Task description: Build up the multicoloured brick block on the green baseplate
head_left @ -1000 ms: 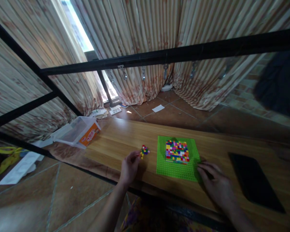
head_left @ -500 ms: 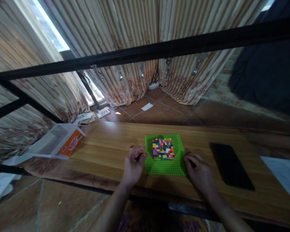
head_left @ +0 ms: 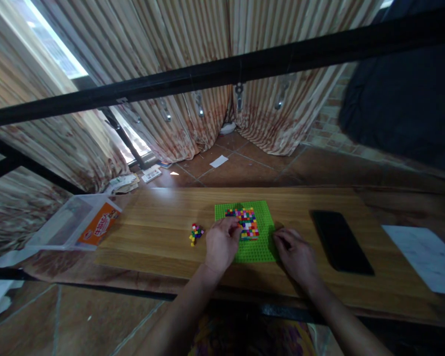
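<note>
A green studded baseplate (head_left: pixel 257 253) lies on the wooden table. On it stands a square block of small multicoloured building bricks (head_left: pixel 249 228), partly covered by my left hand (head_left: pixel 222 243). The fingers of that hand are pinched together at the block's left side; the small brick between them is mostly hidden. At the plate's right edge my right hand (head_left: pixel 295 253) rests with curled fingers, its fingertips gripping the edge. Left of my left hand lies a loose pile of tiny coloured bricks (head_left: pixel 196 234).
A black phone-like slab (head_left: pixel 341 242) lies on the table (head_left: pixel 152 217) to the right, with a white sheet (head_left: pixel 422 257) beyond it. A clear plastic box (head_left: pixel 66 225) with an orange label stands at the left end. A dark metal bar (head_left: pixel 193 79) crosses in front of the curtains.
My left hand has moved right from beside the plate onto the brick block, carrying a small orange brick. This uncovers the loose pile. My right hand stays at the plate's edge.
</note>
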